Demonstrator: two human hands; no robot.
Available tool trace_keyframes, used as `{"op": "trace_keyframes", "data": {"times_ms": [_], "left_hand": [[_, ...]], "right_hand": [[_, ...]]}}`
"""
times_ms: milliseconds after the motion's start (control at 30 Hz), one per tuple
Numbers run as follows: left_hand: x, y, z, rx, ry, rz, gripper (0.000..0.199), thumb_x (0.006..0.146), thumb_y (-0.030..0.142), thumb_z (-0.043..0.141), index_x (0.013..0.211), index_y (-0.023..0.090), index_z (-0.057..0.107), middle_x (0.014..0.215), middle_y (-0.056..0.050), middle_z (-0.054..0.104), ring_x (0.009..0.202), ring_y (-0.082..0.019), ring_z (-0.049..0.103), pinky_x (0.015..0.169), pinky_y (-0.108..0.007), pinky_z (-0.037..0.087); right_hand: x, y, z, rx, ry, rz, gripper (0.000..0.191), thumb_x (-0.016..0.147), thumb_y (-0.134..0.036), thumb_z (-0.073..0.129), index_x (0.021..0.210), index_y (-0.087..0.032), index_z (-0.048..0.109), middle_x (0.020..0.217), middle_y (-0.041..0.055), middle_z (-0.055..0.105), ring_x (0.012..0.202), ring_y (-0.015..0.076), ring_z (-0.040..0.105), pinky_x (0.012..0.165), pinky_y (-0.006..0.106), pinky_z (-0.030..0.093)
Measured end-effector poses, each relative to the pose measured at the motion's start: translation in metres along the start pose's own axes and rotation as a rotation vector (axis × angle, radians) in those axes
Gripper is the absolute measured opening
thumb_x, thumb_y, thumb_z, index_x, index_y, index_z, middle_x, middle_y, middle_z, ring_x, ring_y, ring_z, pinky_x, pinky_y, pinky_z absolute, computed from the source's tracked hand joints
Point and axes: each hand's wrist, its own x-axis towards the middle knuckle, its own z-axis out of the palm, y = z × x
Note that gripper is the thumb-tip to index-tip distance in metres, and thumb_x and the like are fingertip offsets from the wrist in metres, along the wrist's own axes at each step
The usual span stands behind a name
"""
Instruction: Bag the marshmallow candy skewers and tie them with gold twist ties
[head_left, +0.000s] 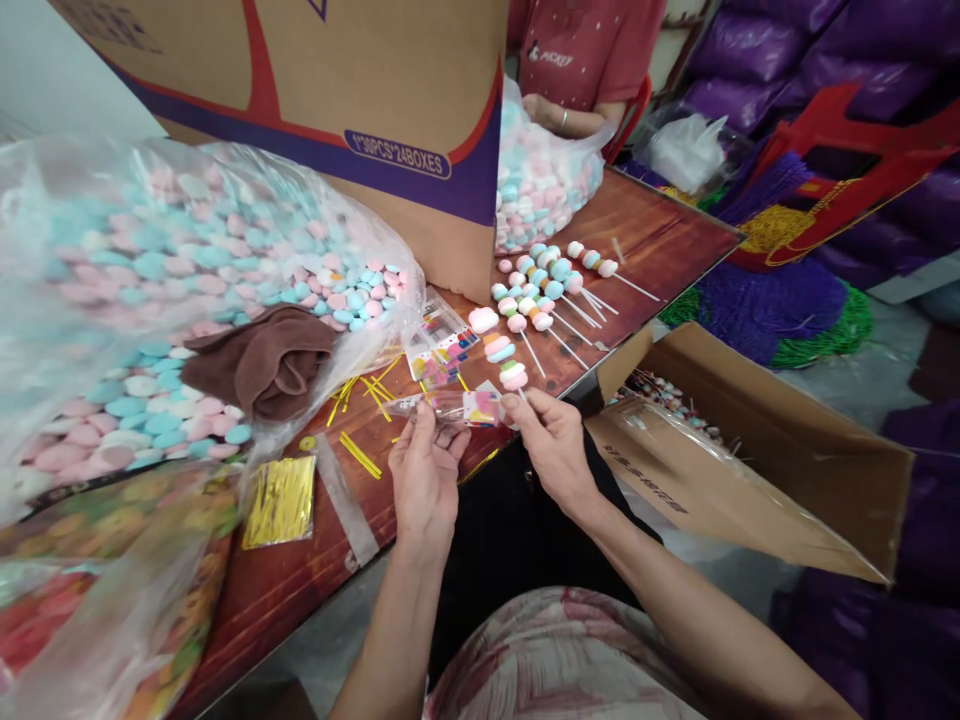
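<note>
In my right hand point(553, 440) I pinch the white stick of a marshmallow skewer point(504, 358), stacked with pink, white, blue, green and orange pieces and held upright. My left hand point(431, 465) is closed on a small clear plastic bag point(450, 407) with a colourful print, just left of the stick. Behind my hands, several finished skewers point(544, 285) lie in a heap on the table. A stack of flat printed bags point(442, 355) lies beyond my left hand. Loose gold twist ties point(360, 455) are scattered to its left.
Large clear sacks of marshmallows point(187, 260) cover the left of the table point(660, 240), with a brown cloth point(262, 362) on them. A packet of gold ties point(279, 502) lies nearby. A tall carton point(300, 80) stands behind. An open carton point(750, 460) is at right; a co-worker point(577, 70) sits opposite.
</note>
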Motion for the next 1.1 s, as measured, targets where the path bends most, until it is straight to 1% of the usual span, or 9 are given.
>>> {"op": "trace_keyframes", "data": {"times_ms": [133, 300, 433, 567, 667, 833, 900, 967, 1100], "left_hand": [[0.007, 0.006, -0.001, -0.026, 0.03, -0.055, 0.014, 0.083, 0.032, 0.071, 0.086, 0.018, 0.068, 0.084, -0.002, 0.072, 0.076, -0.011, 0.068, 0.079, -0.027, 0.051], [0.011, 0.009, -0.001, -0.035, 0.036, -0.099, 0.016, 0.088, 0.034, 0.065, 0.087, 0.018, 0.069, 0.089, -0.004, 0.072, 0.079, -0.011, 0.067, 0.081, -0.026, 0.051], [0.012, 0.01, 0.001, -0.031, 0.049, -0.135, 0.018, 0.092, 0.034, 0.06, 0.088, 0.019, 0.069, 0.089, -0.004, 0.072, 0.079, -0.012, 0.067, 0.079, -0.026, 0.051], [0.011, 0.01, 0.002, -0.02, 0.052, -0.15, 0.021, 0.094, 0.034, 0.056, 0.087, 0.019, 0.068, 0.089, -0.004, 0.072, 0.079, -0.012, 0.068, 0.08, -0.027, 0.051], [0.011, 0.008, 0.0, 0.007, 0.02, -0.119, 0.02, 0.092, 0.035, 0.059, 0.089, 0.018, 0.067, 0.088, -0.004, 0.072, 0.08, -0.013, 0.069, 0.081, -0.028, 0.05], [0.016, 0.006, -0.005, 0.094, -0.065, 0.043, 0.026, 0.082, 0.041, 0.071, 0.087, 0.016, 0.066, 0.081, -0.004, 0.073, 0.074, -0.014, 0.069, 0.079, -0.03, 0.051], [0.019, 0.006, -0.007, 0.117, -0.095, 0.083, 0.028, 0.079, 0.042, 0.074, 0.085, 0.016, 0.065, 0.08, -0.003, 0.072, 0.07, -0.013, 0.068, 0.076, -0.029, 0.052], [0.022, 0.008, -0.008, 0.128, -0.12, 0.102, 0.028, 0.077, 0.041, 0.075, 0.086, 0.017, 0.065, 0.081, -0.002, 0.072, 0.069, -0.013, 0.068, 0.074, -0.028, 0.053], [0.025, 0.011, -0.009, 0.165, -0.177, 0.07, 0.029, 0.074, 0.04, 0.078, 0.085, 0.016, 0.066, 0.079, -0.003, 0.072, 0.068, -0.014, 0.068, 0.074, -0.029, 0.055]], "right_hand": [[-0.015, 0.0, -0.02, -0.128, 0.064, -0.094, 0.04, 0.097, -0.041, 0.046, 0.066, -0.018, 0.056, 0.058, -0.0037, 0.037, 0.053, 0.0102, 0.033, 0.052, 0.025, 0.029], [-0.034, -0.002, -0.04, -0.301, 0.088, -0.217, 0.03, 0.097, -0.031, 0.049, 0.073, -0.018, 0.062, 0.058, -0.0035, 0.043, 0.052, 0.0104, 0.037, 0.052, 0.026, 0.03], [-0.039, 0.005, -0.05, -0.405, 0.062, -0.317, 0.025, 0.097, -0.025, 0.049, 0.076, -0.018, 0.061, 0.06, -0.0024, 0.049, 0.052, 0.0101, 0.042, 0.053, 0.026, 0.032], [-0.041, 0.013, -0.057, -0.487, 0.053, -0.377, 0.024, 0.096, -0.021, 0.05, 0.074, -0.018, 0.058, 0.059, -0.0031, 0.045, 0.051, 0.0093, 0.039, 0.052, 0.026, 0.031], [-0.041, 0.014, -0.061, -0.551, 0.044, -0.423, 0.022, 0.095, -0.018, 0.051, 0.074, -0.018, 0.058, 0.059, -0.0033, 0.043, 0.051, 0.0093, 0.038, 0.052, 0.026, 0.03], [-0.036, 0.007, -0.069, -0.68, -0.059, -0.52, 0.026, 0.094, -0.017, 0.054, 0.068, -0.018, 0.057, 0.058, -0.0025, 0.043, 0.051, 0.0099, 0.037, 0.052, 0.027, 0.029], [-0.034, 0.005, -0.073, -0.675, -0.124, -0.528, 0.023, 0.094, -0.017, 0.054, 0.072, -0.017, 0.061, 0.059, -0.002, 0.045, 0.052, 0.0102, 0.04, 0.052, 0.027, 0.03], [-0.033, 0.006, -0.075, -0.63, -0.169, -0.496, 0.018, 0.094, -0.018, 0.056, 0.079, -0.017, 0.065, 0.061, -0.0016, 0.049, 0.053, 0.0101, 0.043, 0.053, 0.026, 0.031], [-0.034, 0.01, -0.075, -0.514, -0.153, -0.383, 0.014, 0.093, -0.02, 0.059, 0.083, -0.018, 0.068, 0.065, -0.0007, 0.057, 0.056, 0.0102, 0.048, 0.056, 0.025, 0.034]]}}
